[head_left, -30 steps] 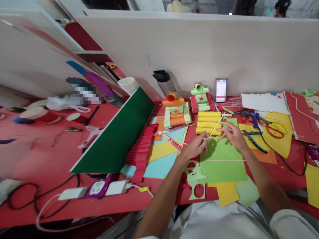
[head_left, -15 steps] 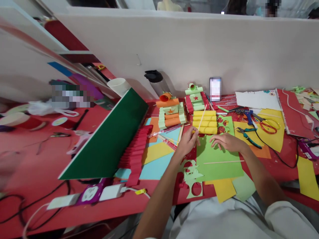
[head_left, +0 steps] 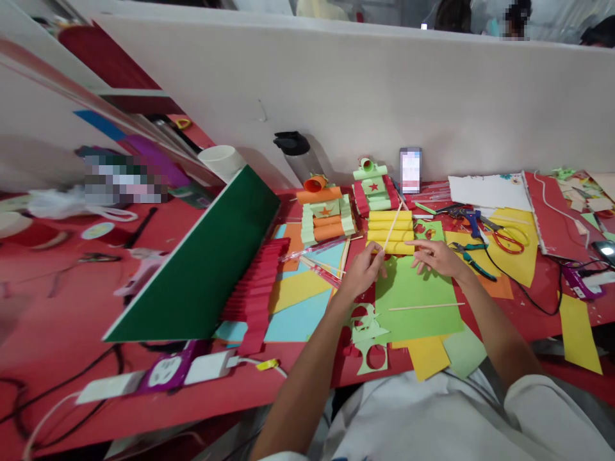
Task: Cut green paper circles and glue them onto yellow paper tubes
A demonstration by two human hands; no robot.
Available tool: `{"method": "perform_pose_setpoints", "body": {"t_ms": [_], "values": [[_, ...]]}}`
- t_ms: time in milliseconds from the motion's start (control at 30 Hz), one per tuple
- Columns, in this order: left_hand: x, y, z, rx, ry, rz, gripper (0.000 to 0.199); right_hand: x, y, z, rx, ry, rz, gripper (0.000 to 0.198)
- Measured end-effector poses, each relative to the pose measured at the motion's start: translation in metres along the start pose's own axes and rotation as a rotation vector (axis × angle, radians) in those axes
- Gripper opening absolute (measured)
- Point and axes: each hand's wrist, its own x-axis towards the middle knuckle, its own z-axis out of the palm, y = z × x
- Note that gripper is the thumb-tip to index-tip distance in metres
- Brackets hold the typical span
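My left hand (head_left: 366, 270) pinches the lower end of a thin wooden stick (head_left: 394, 224), which slants up across a row of yellow paper rolls (head_left: 379, 226). Close to the right end of these rolls is my right hand (head_left: 436, 258), open with its index finger stretched toward them; whether it touches them I cannot tell. Beneath both hands lies a green paper sheet (head_left: 408, 288) bearing another thin stick (head_left: 426, 307). Behind stand two paper-roll figures, one orange and green (head_left: 327, 214), the other green and red (head_left: 375, 187), each with a star.
A dark green board (head_left: 202, 269) leans at left beside red pleated paper (head_left: 254, 282). To the right lie pliers (head_left: 475, 261), scissors (head_left: 507, 235) and a blue glue gun (head_left: 473, 221) with its cord. A bottle (head_left: 298, 153) and a phone (head_left: 410, 170) stand against the white partition.
My right hand has risen a little toward the yellow rolls, and its index finger now points out straighter. The left hand keeps the stick in nearly the same place. The view has shifted slightly.
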Motion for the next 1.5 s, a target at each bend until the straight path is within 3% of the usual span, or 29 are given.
{"method": "perform_pose_setpoints", "body": {"t_ms": [167, 367, 600, 867, 1100, 1300, 1400, 1500], "values": [[0.001, -0.001, 0.000, -0.012, 0.007, 0.000, 0.033, 0.007, 0.006, 0.003, 0.221, 0.069, -0.102, 0.055], [0.001, -0.005, -0.001, -0.048, 0.002, -0.012, 0.032, 0.007, 0.006, 0.003, 0.319, 0.151, -0.156, 0.056], [0.000, -0.003, -0.001, -0.044, -0.007, -0.031, 0.034, 0.005, 0.001, 0.004, 0.201, 0.207, -0.053, 0.057], [-0.001, -0.003, -0.001, -0.047, -0.003, -0.018, 0.034, 0.005, -0.005, 0.007, 0.010, 0.428, -0.051, 0.028], [-0.001, 0.001, 0.000, -0.017, -0.007, -0.014, 0.033, 0.006, -0.003, 0.007, -0.047, 0.490, -0.043, 0.044], [0.000, -0.002, 0.000, -0.035, -0.007, -0.020, 0.036, 0.003, -0.005, 0.001, -0.086, 0.383, 0.008, 0.061], [0.000, -0.004, 0.000, -0.049, 0.005, -0.031, 0.036, -0.001, -0.006, -0.004, -0.174, 0.214, -0.087, 0.051], [0.000, -0.004, -0.001, -0.065, 0.010, -0.038, 0.035, -0.005, -0.011, -0.009, -0.320, 0.109, -0.216, 0.058]]}}
